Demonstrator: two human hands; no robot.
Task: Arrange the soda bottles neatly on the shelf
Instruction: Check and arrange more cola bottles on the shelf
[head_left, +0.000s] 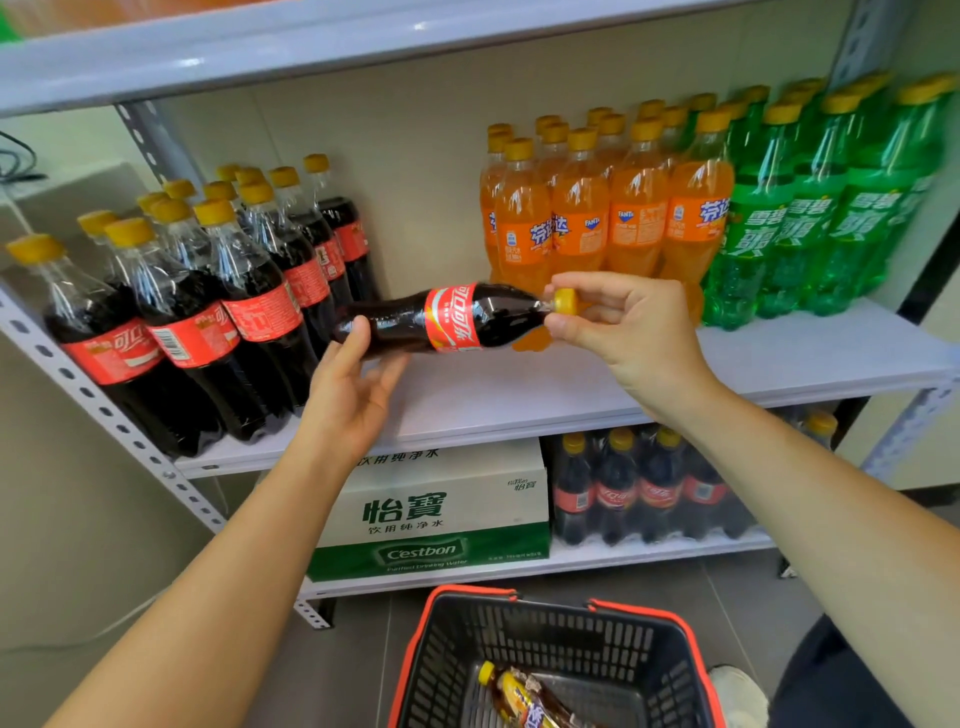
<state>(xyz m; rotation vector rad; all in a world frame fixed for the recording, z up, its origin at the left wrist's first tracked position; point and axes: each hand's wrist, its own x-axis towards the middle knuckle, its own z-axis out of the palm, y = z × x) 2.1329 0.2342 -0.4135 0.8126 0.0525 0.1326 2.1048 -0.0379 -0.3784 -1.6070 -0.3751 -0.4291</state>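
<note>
Cola bottle (452, 317) horizontal at mid-frame over shelf (571, 387). Right grip (628, 338) pinches its yellow cap (565, 301); left grip (348, 395) open-fingered, touching base, hiding bottom end. Basket (545, 636) bottom centre, cut off by frame edge.

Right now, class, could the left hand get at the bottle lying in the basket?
Probably yes, once freed: the basket is open-topped with nothing over the bottle, but the left hand is propping the cola bottle, whose cap the right hand pinches.

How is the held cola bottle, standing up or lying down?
Lying sideways. The right hand pinches the cap of the cola bottle; the left hand touches its base.
</note>
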